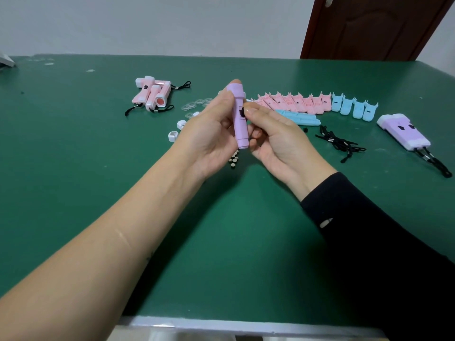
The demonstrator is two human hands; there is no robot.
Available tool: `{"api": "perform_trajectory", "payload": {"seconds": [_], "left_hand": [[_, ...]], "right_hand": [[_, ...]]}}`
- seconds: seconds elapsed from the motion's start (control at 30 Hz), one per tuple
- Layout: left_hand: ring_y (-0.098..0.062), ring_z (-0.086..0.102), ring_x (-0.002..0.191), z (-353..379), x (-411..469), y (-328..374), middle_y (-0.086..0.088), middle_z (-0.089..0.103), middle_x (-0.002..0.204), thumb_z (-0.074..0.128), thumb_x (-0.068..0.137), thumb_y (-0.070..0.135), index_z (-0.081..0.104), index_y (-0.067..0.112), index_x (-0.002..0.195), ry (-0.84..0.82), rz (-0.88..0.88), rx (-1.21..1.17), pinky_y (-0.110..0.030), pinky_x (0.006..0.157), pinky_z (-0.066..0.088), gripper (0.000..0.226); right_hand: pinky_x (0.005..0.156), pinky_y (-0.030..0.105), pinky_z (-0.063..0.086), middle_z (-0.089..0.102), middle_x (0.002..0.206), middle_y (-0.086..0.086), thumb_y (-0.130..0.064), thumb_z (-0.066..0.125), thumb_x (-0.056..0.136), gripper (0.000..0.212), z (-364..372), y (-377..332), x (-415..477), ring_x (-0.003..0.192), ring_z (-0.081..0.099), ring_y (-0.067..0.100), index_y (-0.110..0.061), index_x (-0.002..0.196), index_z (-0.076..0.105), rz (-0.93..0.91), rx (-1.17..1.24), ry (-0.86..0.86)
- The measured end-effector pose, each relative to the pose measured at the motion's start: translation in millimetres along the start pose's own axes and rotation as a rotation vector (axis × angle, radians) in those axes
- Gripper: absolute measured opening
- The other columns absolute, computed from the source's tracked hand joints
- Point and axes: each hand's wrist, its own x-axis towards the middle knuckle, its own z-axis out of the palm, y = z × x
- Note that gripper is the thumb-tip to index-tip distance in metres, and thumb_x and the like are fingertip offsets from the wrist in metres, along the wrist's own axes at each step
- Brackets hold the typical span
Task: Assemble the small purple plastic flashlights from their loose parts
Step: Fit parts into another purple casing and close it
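Worktop: both forearms reach in over the near edge of the green worktop [221, 230] toward its middle.
Left hand: the left hand [209, 134] grips the purple flashlight [238, 119] from its left side, with the thumb on the front and the fingers curled behind. One fingertip shows past the top end.
Right hand: the right hand [273, 136] pinches the same body from the right, with the thumb tip at the black switch [242, 112]. Its lower fingers curl by the bottom end.
Task's thing: the purple flashlight stands nearly upright between both hands, lifted above the middle of the worktop. No white cap shows on it.
Step in hand: probably seating the switch and closing the body.
Doing it well: the left hand should act as a firm anchor while the right thumb presses squarely on the switch. A skewed push could tilt the switch in its slot or spring the seam, so the seam wants checking flush on both sides before anything is added.
Under the hands: small dark discs [234, 159] lie on the worktop.
Left of the hands: white caps [173, 135], likely needed next.
Toward the right edge: black lanyards [337, 142], then capped purple flashlights [403, 130].
Farther back: blue shells [299, 118], a row of pink shells [293, 103] and clear lenses [194, 104].
Far left: pink flashlights [152, 93].
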Motion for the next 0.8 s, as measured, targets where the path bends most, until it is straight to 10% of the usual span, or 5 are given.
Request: {"api": "perform_trajectory", "payload": {"seconds": [0.43, 0.6, 0.8], "left_hand": [[-0.024, 0.056, 0.078, -1, 4, -1, -0.013, 0.055, 0.089, 0.043, 0.104, 0.019, 0.054, 0.007, 0.136, 0.015, -0.025, -0.050, -0.037, 0.076, 0.050, 0.035], [-0.043, 0.057, 0.119, -6, 8, -1, -0.026, 0.055, 0.128, 0.042, 0.105, 0.020, 0.049, 0.006, 0.138, -0.031, -0.065, -0.141, -0.051, 0.104, 0.044, 0.037], [-0.054, 0.059, 0.110, -10, 11, 1, -0.035, 0.052, 0.131, 0.048, 0.103, 0.022, 0.045, -0.004, 0.138, -0.052, -0.158, -0.284, -0.055, 0.091, 0.052, 0.044]], "right_hand": [[0.054, 0.016, 0.034, 0.059, 0.065, -0.008, -0.013, 0.062, 0.091, 0.013, -1, -2, -2, 0.052, 0.039, 0.003, -0.018, 0.102, 0.059, 0.136, 0.034, -0.017], [0.058, 0.020, 0.047, 0.066, 0.082, -0.002, -0.011, 0.068, 0.087, 0.010, 3, -1, -9, 0.064, 0.058, 0.008, -0.020, 0.092, 0.067, -0.287, -0.420, 0.122], [0.075, 0.023, 0.049, 0.070, 0.097, 0.000, -0.012, 0.068, 0.086, 0.016, 4, 2, -11, 0.087, 0.062, 0.019, -0.022, 0.099, 0.074, -0.540, -0.796, 0.127]]}}
